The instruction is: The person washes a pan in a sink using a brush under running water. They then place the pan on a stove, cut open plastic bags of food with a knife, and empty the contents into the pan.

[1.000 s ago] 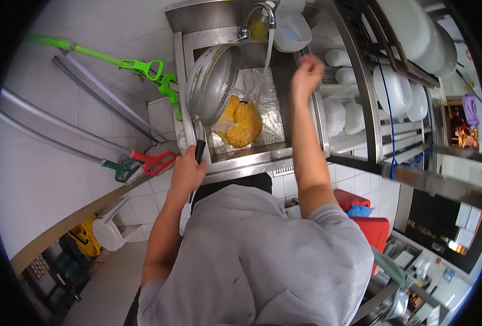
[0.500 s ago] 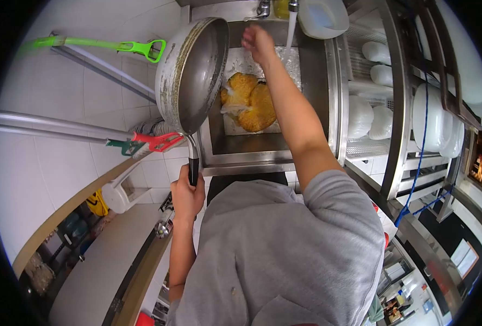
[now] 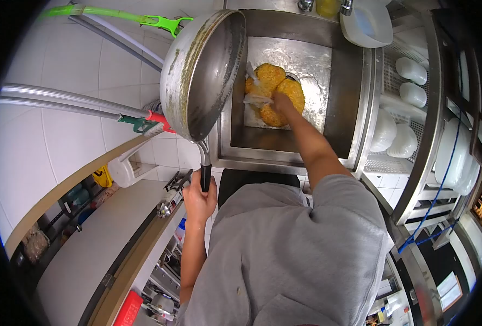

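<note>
My left hand (image 3: 199, 199) is closed around the black handle of a large deep pan (image 3: 191, 76), held upright on its side at the sink's left edge. Its worn outside faces left and the bare metal inside faces right. In the steel sink (image 3: 328, 130) lies a bulging clear plastic bag of yellow-orange food (image 3: 271, 76), with loose plastic ends on its left. My right hand (image 3: 283, 103) reaches down onto the bag, its fingers closed against it and partly hidden.
The tap (image 3: 346, 6) and a white plastic tub (image 3: 366, 24) are at the sink's far right. White bowls (image 3: 412, 70) stand on a rack to the right. Metal poles (image 3: 72, 95) and a green handle (image 3: 167, 23) lean at the left wall.
My right hand has moved from near the tap down to the bag. The water stream that ran from the tap is no longer seen. My left hand still holds the pan.
</note>
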Demonstrator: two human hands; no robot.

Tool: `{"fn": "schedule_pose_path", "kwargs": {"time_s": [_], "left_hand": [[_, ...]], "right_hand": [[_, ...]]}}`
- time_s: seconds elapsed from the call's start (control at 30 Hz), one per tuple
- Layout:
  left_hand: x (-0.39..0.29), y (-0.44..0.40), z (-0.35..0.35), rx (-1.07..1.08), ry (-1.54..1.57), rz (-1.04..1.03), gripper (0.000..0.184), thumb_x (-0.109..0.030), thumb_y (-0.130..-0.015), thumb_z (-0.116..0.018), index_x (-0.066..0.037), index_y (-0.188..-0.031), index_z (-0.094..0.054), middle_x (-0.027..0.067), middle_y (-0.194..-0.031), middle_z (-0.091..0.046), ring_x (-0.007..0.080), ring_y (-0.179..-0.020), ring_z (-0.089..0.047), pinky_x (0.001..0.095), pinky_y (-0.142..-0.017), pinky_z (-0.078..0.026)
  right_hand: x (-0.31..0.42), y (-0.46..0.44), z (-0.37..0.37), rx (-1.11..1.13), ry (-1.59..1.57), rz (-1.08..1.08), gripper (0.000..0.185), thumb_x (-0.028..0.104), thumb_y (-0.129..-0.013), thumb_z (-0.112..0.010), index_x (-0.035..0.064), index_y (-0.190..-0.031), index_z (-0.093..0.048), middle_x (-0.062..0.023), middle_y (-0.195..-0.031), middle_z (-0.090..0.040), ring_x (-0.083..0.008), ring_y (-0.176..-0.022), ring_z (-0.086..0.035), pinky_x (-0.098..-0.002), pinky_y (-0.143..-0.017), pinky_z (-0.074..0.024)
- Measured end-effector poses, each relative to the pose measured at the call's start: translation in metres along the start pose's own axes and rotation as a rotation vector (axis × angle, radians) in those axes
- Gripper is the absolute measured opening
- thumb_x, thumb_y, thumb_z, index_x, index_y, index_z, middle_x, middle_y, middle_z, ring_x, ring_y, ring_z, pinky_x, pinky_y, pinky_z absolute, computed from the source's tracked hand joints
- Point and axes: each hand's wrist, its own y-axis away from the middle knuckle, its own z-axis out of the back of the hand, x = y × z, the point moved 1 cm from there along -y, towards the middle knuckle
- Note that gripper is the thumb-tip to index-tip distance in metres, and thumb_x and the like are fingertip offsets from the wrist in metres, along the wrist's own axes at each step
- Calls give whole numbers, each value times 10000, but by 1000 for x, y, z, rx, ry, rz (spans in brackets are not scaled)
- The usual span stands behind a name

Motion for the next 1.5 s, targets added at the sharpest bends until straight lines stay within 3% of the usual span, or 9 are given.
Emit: {"fn": "schedule_pose_path", "kwargs": {"time_s": [0.17,0.37,0.7,0.93,1.1,1.17,1.23,1.33,1.5], "left_hand": [[4,5,3,24,-36,6,156,-82,-866,-654,2,-955,-557,155,-568,-543,323,-468,-596,356,-459,-429],[10,-5,7,65,30,18,142,-96,-866,-661,-2,-915,-567,142,-529,-516,303,-423,-551,361,-449,-398],[22,-20,7,104,138,-42,119,-98,-874,-635,-12,-908,-560,157,-530,-542,319,-478,-600,362,-460,-420],[19,-28,5,122,165,-39,136,-102,-868,-646,-11,-937,-572,171,-567,-578,317,-474,-597,374,-469,-423],[26,-28,-6,74,141,-154,126,-99,-870,-643,-15,-918,-562,160,-551,-569,294,-428,-573,384,-447,-420],[22,-26,-9,70,129,-210,115,-91,-875,-638,-19,-906,-554,142,-544,-571,266,-399,-562,377,-424,-416],[15,-27,-17,300,407,45,99,-61,-894,-611,-17,-895,-521,78,-544,-560,184,-379,-539,340,-375,-402],[9,-25,-35,357,574,43,115,-30,-902,-586,-41,-904,-472,-8,-519,-447,98,-346,-447,277,-321,-374],[-5,-15,-34,402,751,164,112,16,-886,-553,-35,-923,-460,13,-522,-448,116,-345,-437,275,-333,-387]], "right_hand": [[-3,27,-42,-226,199,71,359,143,-832,-614,83,-1186,-620,-161,-1078,-630,-386,-1032,-623,-509,-901,-489],[-23,13,-35,66,320,79,262,134,-843,-616,55,-1090,-652,-157,-1081,-677,-358,-1019,-653,-464,-848,-516],[-33,168,128,-161,-288,-8,477,94,-745,-739,24,-1199,-610,-230,-1056,-675,-374,-1032,-640,-396,-921,-504],[7,208,209,-339,-313,262,308,75,-731,-717,-2,-991,-571,-211,-910,-655,-370,-887,-643,-361,-790,-489],[66,273,292,-379,-251,305,363,48,-708,-719,-1,-1036,-572,-229,-927,-656,-392,-924,-646,-397,-823,-497],[91,283,307,-626,-289,638,319,59,-699,-711,19,-958,-528,-191,-819,-611,-375,-787,-622,-393,-710,-484],[134,301,334,-555,-347,723,353,76,-698,-736,30,-978,-526,-173,-818,-620,-375,-793,-625,-402,-714,-486],[175,286,343,-476,-364,874,356,90,-705,-738,23,-994,-542,-186,-856,-647,-391,-857,-639,-434,-740,-496],[200,229,307,-496,-255,974,327,122,-757,-723,32,-1028,-562,-170,-873,-656,-390,-911,-626,-456,-798,-481]]}}
